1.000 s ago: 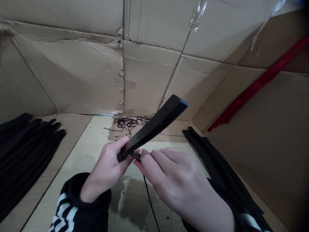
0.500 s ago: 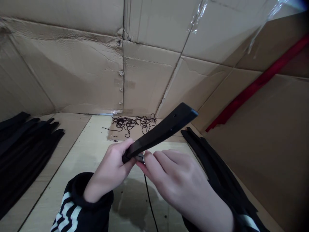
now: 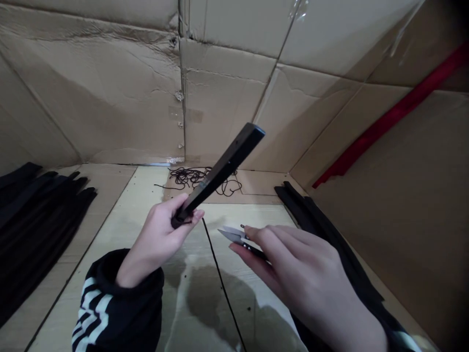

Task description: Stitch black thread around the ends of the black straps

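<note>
- Hands apart, neither touching the other; left hand point(image 3: 157, 232) clamped round the near end of a flat black bar point(image 3: 222, 168), which tilts up toward the far side, above the surface point(image 3: 122, 210); right hand point(image 3: 308, 274) pinches steel thread snips point(image 3: 234, 235), blades pointing left, toward the bar but not touching it
- Thin black cord point(image 3: 222, 283) lies across the surface, its far end just beside the left hand
- Tangle of black thread point(image 3: 198, 178) on a cardboard patch point(image 3: 260, 188), far side
- Stacked black bars point(image 3: 36, 230) at left; more black bars point(image 3: 322, 230) at right
- Black sleeve with white stripes point(image 3: 110, 305) on the left forearm; dark stain point(image 3: 220, 298) on the surface, near side
- Corrugated cardboard walls point(image 3: 110, 93) at far side; red strip point(image 3: 395, 115) along the right wall
</note>
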The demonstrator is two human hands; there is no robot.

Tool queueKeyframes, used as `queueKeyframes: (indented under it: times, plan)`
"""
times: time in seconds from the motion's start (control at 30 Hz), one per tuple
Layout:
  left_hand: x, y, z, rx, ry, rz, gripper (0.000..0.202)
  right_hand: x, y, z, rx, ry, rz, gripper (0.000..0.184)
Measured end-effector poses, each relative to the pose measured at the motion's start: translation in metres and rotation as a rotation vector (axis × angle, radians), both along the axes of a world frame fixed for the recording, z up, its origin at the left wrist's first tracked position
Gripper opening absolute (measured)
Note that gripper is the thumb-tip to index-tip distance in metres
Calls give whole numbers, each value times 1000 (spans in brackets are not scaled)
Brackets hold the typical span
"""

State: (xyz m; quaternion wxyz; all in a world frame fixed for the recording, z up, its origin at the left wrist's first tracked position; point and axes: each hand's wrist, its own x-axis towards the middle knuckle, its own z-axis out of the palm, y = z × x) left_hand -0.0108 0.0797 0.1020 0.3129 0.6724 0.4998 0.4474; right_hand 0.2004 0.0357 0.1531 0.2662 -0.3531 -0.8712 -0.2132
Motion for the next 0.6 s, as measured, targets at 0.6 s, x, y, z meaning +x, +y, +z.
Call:
queueKeyframes:
  times: [0.6]
  plan:
    - [3, -10, 5, -21, -80, -105, 14, -27, 5, -4, 135, 83, 37, 15]
